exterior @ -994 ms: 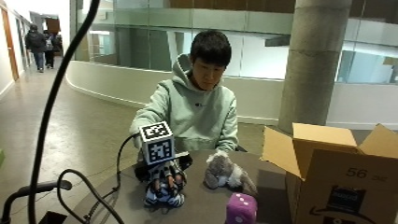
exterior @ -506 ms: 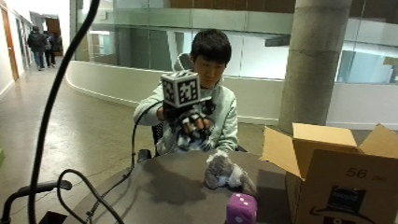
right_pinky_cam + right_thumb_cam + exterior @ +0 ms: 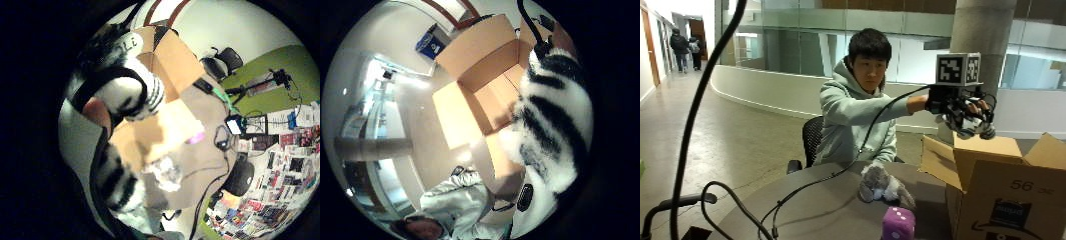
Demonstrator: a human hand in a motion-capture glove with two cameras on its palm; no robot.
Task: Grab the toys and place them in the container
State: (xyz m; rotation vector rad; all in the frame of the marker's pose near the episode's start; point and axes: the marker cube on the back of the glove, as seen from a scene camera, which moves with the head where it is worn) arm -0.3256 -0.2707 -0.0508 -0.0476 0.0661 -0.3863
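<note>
1. Glass walls and a grey column stand behind a seated person at a round grey surface (image 3: pixel 813 200), with an open cardboard box (image 3: pixel 1013 185) at its near edge.
2. Held up in the air, the gloved right hand (image 3: pixel 956 107) has its fingers curled round a striped toy (image 3: pixel 969 122), just above the box's raised flaps.
3. Risk, as a judgement: the toy hangs over the flap nearest the person rather than clearly over the opening, so letting go now could bounce it off the flap onto the surface.
4. Another risk: soft parts of the toy could snag on the glove's straps and cling when the fingers open.
5. Black and white bands cover the striped toy, which looks soft and fluffy; in the thumb side palm view (image 3: pixel 555 120) it fills the space beside the box's open inside.
6. Two toys are not yet boxed: a grey plush toy (image 3: pixel 883 185) lying mid-surface, and a purple dice (image 3: pixel 897 223) nearer the camera.
</note>
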